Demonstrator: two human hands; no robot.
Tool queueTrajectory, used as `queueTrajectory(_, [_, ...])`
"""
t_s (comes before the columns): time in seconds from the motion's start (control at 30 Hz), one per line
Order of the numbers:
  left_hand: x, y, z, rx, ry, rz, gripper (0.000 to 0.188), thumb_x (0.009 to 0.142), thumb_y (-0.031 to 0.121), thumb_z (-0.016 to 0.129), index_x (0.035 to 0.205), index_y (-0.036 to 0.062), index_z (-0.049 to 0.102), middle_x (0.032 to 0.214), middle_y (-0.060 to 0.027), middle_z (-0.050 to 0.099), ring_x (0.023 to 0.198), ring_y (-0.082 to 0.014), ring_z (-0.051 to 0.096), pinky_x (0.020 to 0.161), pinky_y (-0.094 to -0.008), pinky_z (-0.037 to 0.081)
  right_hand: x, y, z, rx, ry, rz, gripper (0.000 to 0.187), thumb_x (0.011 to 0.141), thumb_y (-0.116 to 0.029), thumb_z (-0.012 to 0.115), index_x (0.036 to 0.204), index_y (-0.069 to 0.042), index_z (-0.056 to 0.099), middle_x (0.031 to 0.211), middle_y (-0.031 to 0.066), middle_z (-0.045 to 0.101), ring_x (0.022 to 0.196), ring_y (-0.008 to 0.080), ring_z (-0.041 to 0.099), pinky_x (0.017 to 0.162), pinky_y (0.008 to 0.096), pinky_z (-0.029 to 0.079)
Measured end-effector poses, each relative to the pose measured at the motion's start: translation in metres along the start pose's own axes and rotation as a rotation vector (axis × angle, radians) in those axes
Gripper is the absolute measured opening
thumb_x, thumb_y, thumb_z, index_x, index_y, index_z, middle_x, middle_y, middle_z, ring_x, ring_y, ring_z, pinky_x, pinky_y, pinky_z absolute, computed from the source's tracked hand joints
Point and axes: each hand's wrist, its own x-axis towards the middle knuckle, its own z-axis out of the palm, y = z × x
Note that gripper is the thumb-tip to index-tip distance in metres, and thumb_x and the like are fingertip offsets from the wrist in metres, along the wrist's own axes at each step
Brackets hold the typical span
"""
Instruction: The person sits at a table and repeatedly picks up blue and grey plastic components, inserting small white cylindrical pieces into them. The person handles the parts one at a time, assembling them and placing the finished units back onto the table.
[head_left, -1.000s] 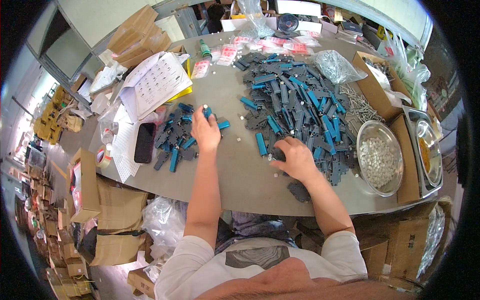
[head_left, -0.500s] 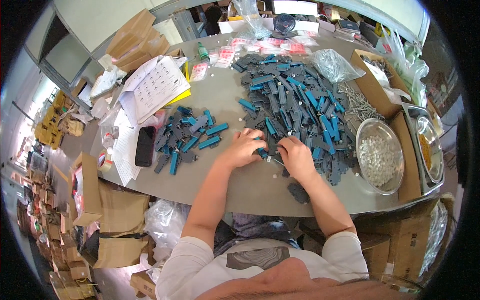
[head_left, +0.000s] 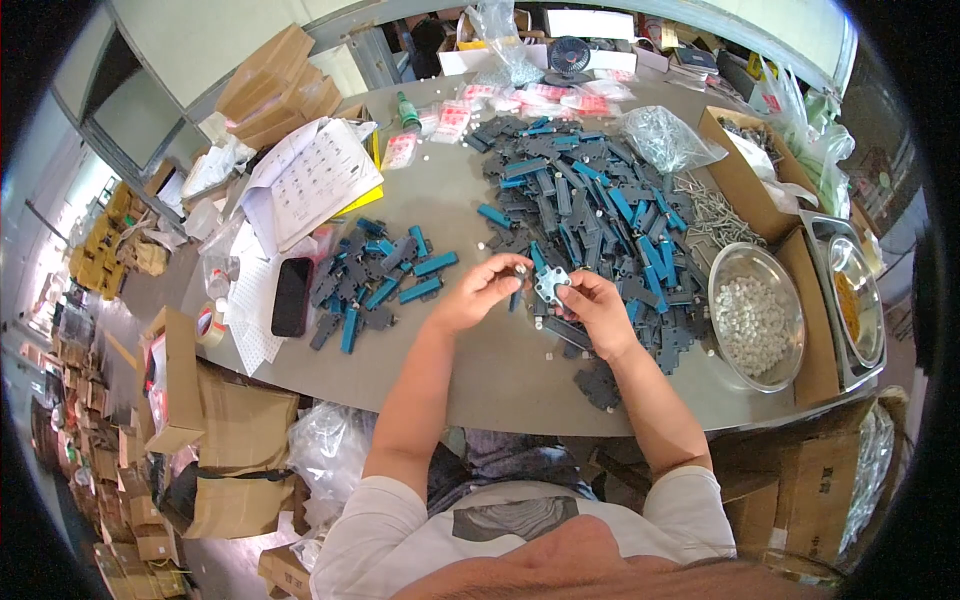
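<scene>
My left hand (head_left: 474,298) pinches a slim dark part (head_left: 517,292) with a pale tip, just left of the big pile. My right hand (head_left: 597,308) grips a flat grey bracket-like piece (head_left: 550,284) that catches the light and has small white bits on it. The two held pieces are close together but apart, raised a little over the table. Right beyond them spreads a large pile of dark grey and blue plastic parts (head_left: 600,215). Loose grey parts (head_left: 597,384) lie near my right forearm.
A smaller pile of blue and grey parts (head_left: 375,265) lies at left beside a phone (head_left: 291,296) and papers (head_left: 320,180). At right are a steel bowl of white bits (head_left: 758,320), loose screws (head_left: 712,212) and cardboard boxes (head_left: 745,170). A green bottle (head_left: 407,112) stands far left.
Both hands have lifted from the tabletop and turned. The grey bracket-like piece now shows in my right hand, and the slim dark part in my left stands more upright.
</scene>
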Motion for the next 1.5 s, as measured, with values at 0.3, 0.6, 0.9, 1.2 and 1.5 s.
queueTrajectory(0.3, [0.010,-0.003,0.036,-0.574,-0.031,-0.086,0.039,0.101,0.017,0.040,0.137,0.0029,0.039,0.134,-0.0165,0.048,0.120,-0.0278,0.052,0.095,-0.0444,0.048,0.000,0.003,0.005,0.132,-0.048,0.054,0.011,0.092,-0.018,0.063,0.091,-0.006,0.062,0.079,-0.0017,0.063,0.070,0.0043,0.058,0.057,0.0185,0.046])
queueTrajectory(0.6, [0.011,-0.005,0.057,-0.528,0.190,-0.028,0.032,0.097,0.011,0.048,0.127,0.0012,0.046,0.128,-0.0171,0.054,0.114,-0.0264,0.055,0.094,-0.0411,0.048,-0.005,-0.003,0.017,-0.440,0.208,-0.107,0.022,0.086,-0.017,0.068,0.087,0.001,0.056,0.070,0.0083,0.062,0.060,0.0139,0.062,0.055,0.0293,0.049])
queueTrajectory(0.9, [0.014,-0.007,0.056,-0.726,0.289,0.191,0.025,0.097,0.012,0.050,0.119,0.0008,0.049,0.118,-0.0163,0.059,0.114,-0.0304,0.056,0.095,-0.0432,0.048,-0.008,-0.010,0.016,-0.817,0.045,-0.220,0.035,0.087,-0.029,0.064,0.073,0.002,0.057,0.064,0.0210,0.057,0.061,0.0391,0.058,0.055,0.0419,0.045])
queueTrajectory(1.2, [0.012,0.000,0.053,-0.869,0.246,0.109,0.027,0.096,0.014,0.053,0.120,0.0015,0.052,0.119,-0.0165,0.059,0.113,-0.0307,0.057,0.094,-0.0431,0.049,-0.010,-0.023,0.020,-0.775,0.003,-0.321,0.029,0.086,-0.025,0.065,0.076,0.002,0.059,0.067,0.0190,0.056,0.060,0.0378,0.056,0.053,0.0420,0.043])
queueTrajectory(1.5, [0.012,-0.006,0.054,-0.836,0.220,0.115,0.025,0.094,0.017,0.057,0.114,0.0028,0.055,0.113,-0.0161,0.062,0.107,-0.0295,0.061,0.091,-0.0413,0.051,-0.011,-0.019,0.023,-0.741,0.021,-0.374,0.024,0.086,-0.024,0.064,0.083,0.000,0.061,0.071,0.0188,0.057,0.064,0.0374,0.058,0.056,0.0412,0.045])
